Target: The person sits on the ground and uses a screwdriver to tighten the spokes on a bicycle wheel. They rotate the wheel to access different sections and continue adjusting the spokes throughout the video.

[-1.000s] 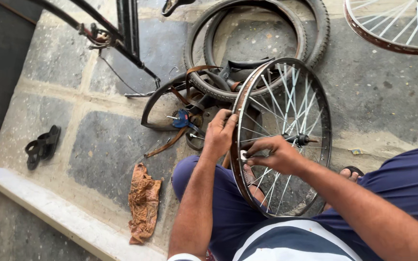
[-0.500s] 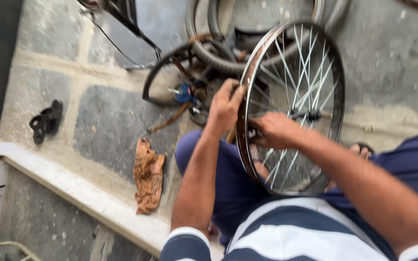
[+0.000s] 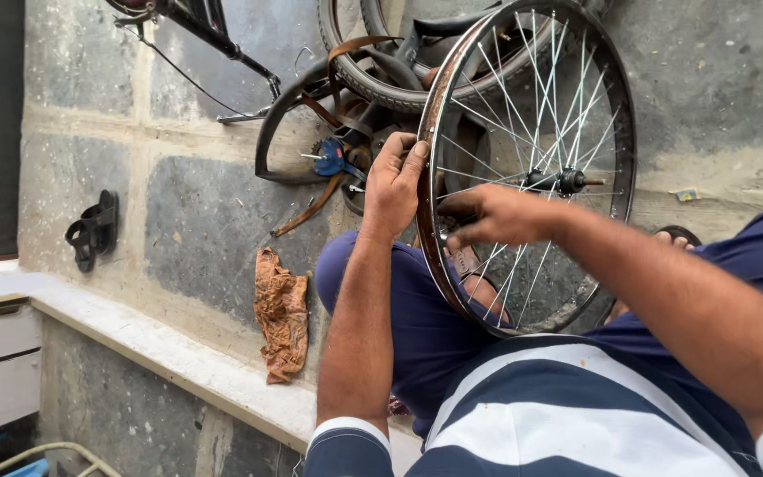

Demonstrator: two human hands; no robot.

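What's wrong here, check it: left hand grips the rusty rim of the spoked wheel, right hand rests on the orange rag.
The right hand is not on the orange rag, which lies apart on the stone floor. The head view shows it at the spokes inside the spoked wheel's rusty rim, which the left hand grips.

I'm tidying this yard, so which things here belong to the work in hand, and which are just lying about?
In use:
- wheel, rim held upright by the left hand
- spokes, with the right hand at them

Lying about:
- rag
- sandals
- tyre
- blue tool
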